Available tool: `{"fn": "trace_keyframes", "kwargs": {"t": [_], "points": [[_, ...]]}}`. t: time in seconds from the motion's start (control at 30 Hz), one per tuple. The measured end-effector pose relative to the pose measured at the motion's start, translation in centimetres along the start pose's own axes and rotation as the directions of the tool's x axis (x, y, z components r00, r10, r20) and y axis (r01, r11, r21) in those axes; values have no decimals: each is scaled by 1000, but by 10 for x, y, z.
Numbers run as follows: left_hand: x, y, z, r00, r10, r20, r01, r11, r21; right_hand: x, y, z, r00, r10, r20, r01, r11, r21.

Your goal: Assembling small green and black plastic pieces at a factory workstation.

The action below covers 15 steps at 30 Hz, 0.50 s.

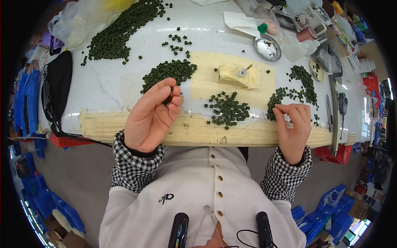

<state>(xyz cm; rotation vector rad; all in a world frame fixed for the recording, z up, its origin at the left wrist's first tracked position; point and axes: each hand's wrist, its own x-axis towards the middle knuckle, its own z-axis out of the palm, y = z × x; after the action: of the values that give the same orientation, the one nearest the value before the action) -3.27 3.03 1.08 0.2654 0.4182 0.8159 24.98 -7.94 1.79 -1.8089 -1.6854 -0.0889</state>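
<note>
Landmark: tape-wrapped block [230, 80] on a white tabletop [103, 84]. Far left of block: blue bins [27, 103] beside the table, grey floor [87, 173] below. Left and beyond block: big heap of dark green pieces [111, 41]; smaller heap [171, 70] just left of block. Near side of block: loose cluster [227, 110], then yellowish tape strip [186, 131] along the table edge. Right of block: scattered cluster [305, 82].

Hard to see: left hand [154, 111], left of block, hides part of smaller heap. Fingers curled, thumb near index; can't tell if the green showing between them is held. Right hand [295, 124], near side and right of block: thumb and index tips together at scattered cluster's edge, gap narrow; can't tell if a piece is pinched.

Materials: pieces are small, stubby, roundish; block carries a thin upright pin [248, 67]; sleeve cuffs [287, 171] are black-white check cloth.
</note>
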Motion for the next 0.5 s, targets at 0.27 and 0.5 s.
{"fn": "trace_keyframes", "kwargs": {"t": [0.27, 0.5], "points": [[-3, -4, 1, 1000, -6, 15, 6, 1000, -12, 11, -3, 9, 995, -57, 88, 69, 986, -149], [0, -13, -3, 997, 6, 76, -7, 1000, 16, 16, -6, 11, 998, -36, 53, 40, 996, -76]]}}
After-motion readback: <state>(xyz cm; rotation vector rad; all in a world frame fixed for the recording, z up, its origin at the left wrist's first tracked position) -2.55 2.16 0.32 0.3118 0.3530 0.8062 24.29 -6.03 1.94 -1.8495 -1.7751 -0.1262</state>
